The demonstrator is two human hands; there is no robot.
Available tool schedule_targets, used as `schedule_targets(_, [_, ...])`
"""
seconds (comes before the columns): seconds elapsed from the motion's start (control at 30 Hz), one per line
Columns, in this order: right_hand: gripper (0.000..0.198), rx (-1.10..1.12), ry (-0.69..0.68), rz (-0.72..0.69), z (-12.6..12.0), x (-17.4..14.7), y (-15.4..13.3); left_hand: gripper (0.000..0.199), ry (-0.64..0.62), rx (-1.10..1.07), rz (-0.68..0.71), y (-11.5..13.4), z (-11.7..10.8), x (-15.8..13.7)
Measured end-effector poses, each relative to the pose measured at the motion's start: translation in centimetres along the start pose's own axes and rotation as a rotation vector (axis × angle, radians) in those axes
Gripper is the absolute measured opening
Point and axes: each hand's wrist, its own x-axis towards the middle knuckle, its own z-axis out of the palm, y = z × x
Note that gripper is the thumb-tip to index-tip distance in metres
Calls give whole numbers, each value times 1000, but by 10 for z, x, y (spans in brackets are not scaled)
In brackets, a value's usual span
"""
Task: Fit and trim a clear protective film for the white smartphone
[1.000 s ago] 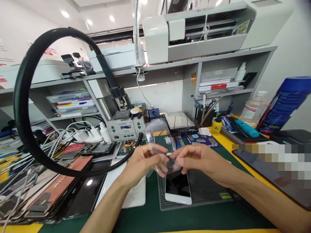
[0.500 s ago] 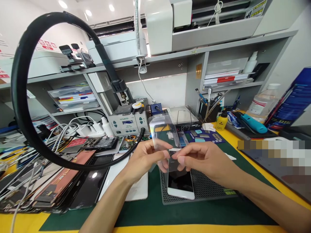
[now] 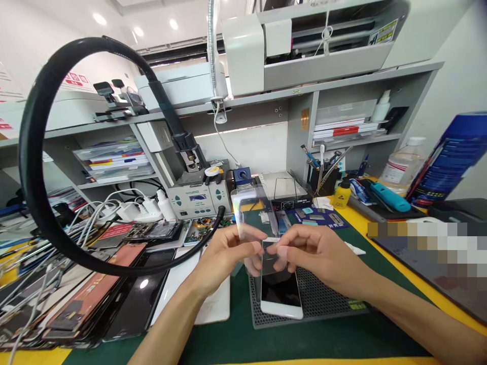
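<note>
A clear plastic film (image 3: pixel 251 208), rounded at its corners, stands tilted above a white phone (image 3: pixel 281 309) with a black screen. My left hand (image 3: pixel 232 253) pinches the film between thumb and fingers, and some of its fingertips show through the sheet. At the film's lower edge, the thumb and forefinger of my right hand (image 3: pixel 312 251) are pressed together. The exact spot where they grip is hard to see. Beneath both hands, the phone lies face up on a grey perforated mat (image 3: pixel 323 299); its upper end is partly covered by the fingers and film.
A black hose (image 3: pixel 30 167) loops from the grey hot-air station (image 3: pixel 194 200) across the left side. Stacked phone screens (image 3: pixel 95 284) and a white panel (image 3: pixel 218 304) lie left of the mat. At right stand a yellow bottle (image 3: pixel 342 195) and a tool holder (image 3: pixel 321 177).
The view has tilted up slightly, so the bench sits a little lower in the picture. Both hands keep their pinch, with the film in nearly the same pose over the phone.
</note>
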Motion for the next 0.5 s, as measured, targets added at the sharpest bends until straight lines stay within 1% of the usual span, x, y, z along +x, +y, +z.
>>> schedule_targets(0.13, [24, 24, 64, -29, -4, 0, 0, 15, -4, 11, 1, -1, -2, 1])
schedule_targets(0.23, [23, 54, 81, -32, -7, 2, 2, 15, -7, 39, 8, -1, -2, 1])
schedule_targets(0.33, [23, 90, 42, -27, -5, 3, 4, 16, -13, 90, 10, 1, 3, 0])
schedule_targets(0.4, [23, 92, 6, -25, -2, 4, 7, 19, -47, 128, -4, 1, 7, -1])
schedule_targets(0.5, [24, 59, -9, -2, 2, 5, 12, 31, -68, 124, 8, -5, 13, 0])
